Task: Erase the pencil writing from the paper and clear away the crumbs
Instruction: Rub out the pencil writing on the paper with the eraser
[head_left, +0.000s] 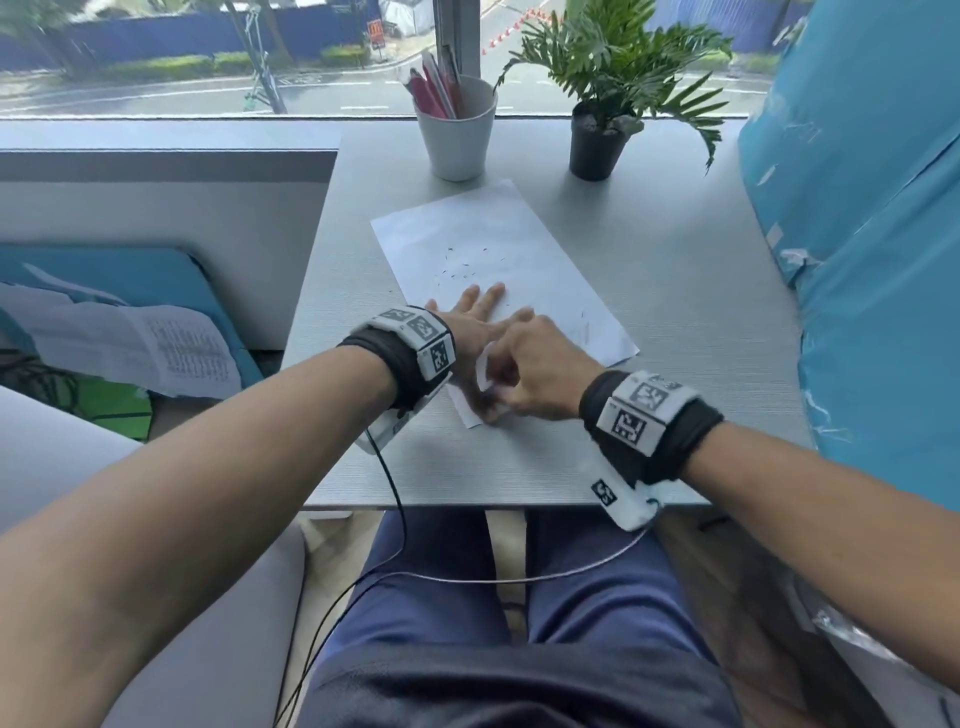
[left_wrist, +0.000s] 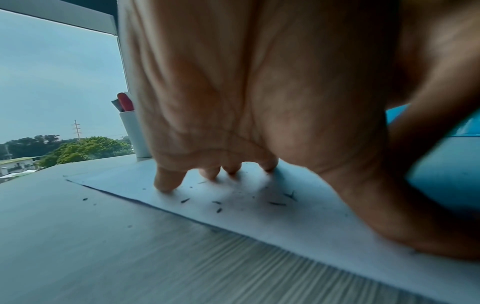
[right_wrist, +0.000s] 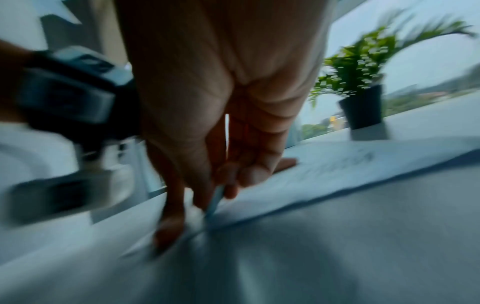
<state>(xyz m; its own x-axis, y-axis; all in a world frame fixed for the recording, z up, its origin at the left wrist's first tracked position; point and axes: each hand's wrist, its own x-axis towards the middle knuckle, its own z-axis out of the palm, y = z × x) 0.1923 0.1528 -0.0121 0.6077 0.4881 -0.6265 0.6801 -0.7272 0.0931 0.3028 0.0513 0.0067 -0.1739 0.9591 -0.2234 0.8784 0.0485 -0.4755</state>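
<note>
A white sheet of paper (head_left: 498, 244) lies at an angle on the grey table (head_left: 701, 364). Dark eraser crumbs (head_left: 462, 265) are scattered over its middle, and faint pencil marks (head_left: 584, 327) remain near its right edge. My left hand (head_left: 470, 322) presses flat on the paper with straight fingers (left_wrist: 166, 181), crumbs (left_wrist: 218, 203) just in front of them. My right hand (head_left: 519, 364) is curled beside it over the paper's near corner and pinches a small white eraser (head_left: 488, 376), a thin pale block (right_wrist: 215, 199) in the blurred right wrist view.
A white cup of pens (head_left: 456, 130) and a potted plant (head_left: 597, 140) stand at the table's far end by the window. A large blue wrapped object (head_left: 857, 208) borders the right side. Loose printed sheets (head_left: 156, 348) lie on a blue cushion left.
</note>
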